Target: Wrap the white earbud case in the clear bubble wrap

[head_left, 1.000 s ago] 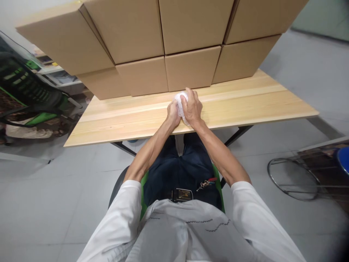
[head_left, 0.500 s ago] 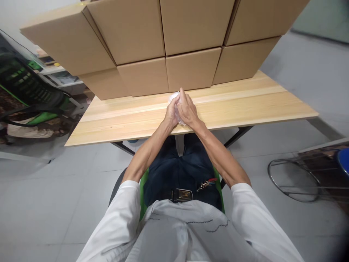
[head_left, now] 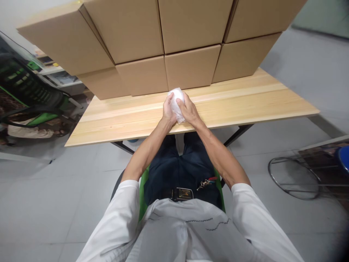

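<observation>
Both hands are closed together on a small white bundle (head_left: 176, 103), a wad of crinkled clear wrap around something rounded: the left hand (head_left: 168, 113) cups it from 9 o'clock and the right hand (head_left: 190, 112) presses in from 3 o'clock, fingers curled over the wrap. The bundle sits just above the near middle of the table (head_left: 245, 100), perhaps resting on it; I cannot tell whether it touches. By the look of it the wrap already covers the object all round, so the wrapping seems well along, with only the loose end near the palms left to tuck in. At 12 o'clock, just beyond the hands, a stack of boxes (head_left: 163, 47) stands two rows high along the far edge, all shut. At 9 o'clock, off the table, a green chair (head_left: 29, 94) stands on the floor; at 4 o'clock lies a metal ring frame (head_left: 296, 176).
</observation>
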{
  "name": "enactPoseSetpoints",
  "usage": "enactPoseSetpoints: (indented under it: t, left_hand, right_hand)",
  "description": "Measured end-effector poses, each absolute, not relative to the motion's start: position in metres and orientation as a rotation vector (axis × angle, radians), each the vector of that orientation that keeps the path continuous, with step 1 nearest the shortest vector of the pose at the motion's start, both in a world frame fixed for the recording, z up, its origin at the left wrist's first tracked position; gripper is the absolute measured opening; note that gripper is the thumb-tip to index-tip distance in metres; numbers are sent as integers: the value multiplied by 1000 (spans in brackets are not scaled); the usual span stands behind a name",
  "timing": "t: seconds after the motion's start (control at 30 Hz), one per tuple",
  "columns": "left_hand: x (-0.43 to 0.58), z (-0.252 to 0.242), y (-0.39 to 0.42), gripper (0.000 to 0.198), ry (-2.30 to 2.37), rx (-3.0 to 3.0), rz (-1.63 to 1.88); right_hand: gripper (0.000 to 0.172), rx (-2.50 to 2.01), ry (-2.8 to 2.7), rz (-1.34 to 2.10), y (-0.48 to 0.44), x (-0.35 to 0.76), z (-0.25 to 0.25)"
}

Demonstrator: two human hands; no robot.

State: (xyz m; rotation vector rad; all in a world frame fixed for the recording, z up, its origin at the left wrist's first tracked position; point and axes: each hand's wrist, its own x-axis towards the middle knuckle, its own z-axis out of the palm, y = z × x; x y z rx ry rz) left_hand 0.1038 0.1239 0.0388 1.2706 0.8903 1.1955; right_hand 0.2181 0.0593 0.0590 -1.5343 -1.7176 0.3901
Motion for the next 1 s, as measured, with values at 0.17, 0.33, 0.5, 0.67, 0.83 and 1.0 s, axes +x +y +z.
enactPoseSetpoints:
  t: [0.17,0.33,0.5,0.67,0.83,1.0]
  left_hand:
    - [108,40,117,86,814,1149,1117]
    - [92,30,123,98,989,1259,1153]
    - [73,28,128,91,1167,1807,1127]
    - [73,30,118,84,1014,2264,877]
    - [74,30,121,83,1003,2390,801]
    - [77,29,124,71,1020,2374,815]
  right_hand:
    - [75,-1613,-1691,356,61,224,58]
    - [65,-1701,-1694,291,68,233,44]
    - [67,-1815,-1762,291,74,230,34]
    - [74,-1759,-1757,398,79,232,30]
    - [75,-1740,-1828,377,73,241,28]
    - [78,-1671,-1991,304,60,250,24]
